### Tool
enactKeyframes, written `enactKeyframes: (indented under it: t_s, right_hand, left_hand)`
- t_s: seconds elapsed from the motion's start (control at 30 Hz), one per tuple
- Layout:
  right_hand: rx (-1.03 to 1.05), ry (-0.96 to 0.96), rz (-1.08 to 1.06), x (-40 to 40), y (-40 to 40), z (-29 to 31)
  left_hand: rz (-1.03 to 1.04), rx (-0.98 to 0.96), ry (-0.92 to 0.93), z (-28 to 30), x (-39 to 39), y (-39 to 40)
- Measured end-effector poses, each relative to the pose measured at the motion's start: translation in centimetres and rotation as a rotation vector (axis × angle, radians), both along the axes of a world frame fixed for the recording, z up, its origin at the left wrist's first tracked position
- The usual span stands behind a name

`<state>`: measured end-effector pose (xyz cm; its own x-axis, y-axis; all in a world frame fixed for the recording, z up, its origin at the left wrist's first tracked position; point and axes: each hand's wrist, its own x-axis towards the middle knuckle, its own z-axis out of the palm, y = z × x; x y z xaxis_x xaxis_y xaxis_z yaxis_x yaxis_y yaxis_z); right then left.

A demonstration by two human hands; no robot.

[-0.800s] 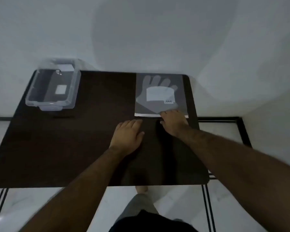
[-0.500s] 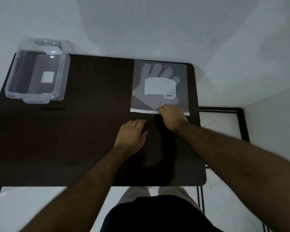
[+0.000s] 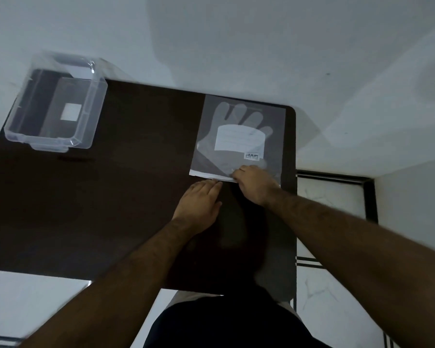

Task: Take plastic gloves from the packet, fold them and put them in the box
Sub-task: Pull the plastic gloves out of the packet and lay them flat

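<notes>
A flat clear packet of plastic gloves lies on the far right of the dark table, with a glove outline and a white label showing through. My right hand rests on the packet's near white edge, fingers curled over it; whether it grips the edge is unclear. My left hand lies flat on the table just left of it, fingertips touching the packet's near edge. The clear plastic box stands at the far left corner, with only a small white square inside.
A white wall rises behind the table. The floor below is white tile with dark lines. A dark metal frame shows to the right of the table's edge. My body stands at the table's near edge.
My left hand has slid forward to the packet's near edge. My right hand has crept further onto the packet. The camera has shifted, so the box appears lower and closer.
</notes>
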<state>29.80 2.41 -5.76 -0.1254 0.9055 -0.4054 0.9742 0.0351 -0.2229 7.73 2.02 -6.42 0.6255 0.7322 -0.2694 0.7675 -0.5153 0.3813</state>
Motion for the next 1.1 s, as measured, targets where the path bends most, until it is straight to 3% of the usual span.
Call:
enactKeyframes:
  t_s: [0.37,0.6,0.83,1.1]
  right_hand:
    - [0.021,0.101,-0.105,0.7,1.7,0.3]
    - [0.183,0.216,-0.246,1.2,2.8,0.9]
    - [0.211,0.265,-0.271,2.0,3.5,0.8]
    - [0.218,0.274,-0.281,2.7,4.2,0.3]
  left_hand:
    - [-0.019,0.053,0.072,-1.3,2.4,0.0]
    - [0.068,0.081,0.053,-1.3,3.7,1.2]
    - [0.227,0.022,0.082,-0.3,6.5,4.6]
    - [0.073,0.141,0.288,0.5,8.5,6.2]
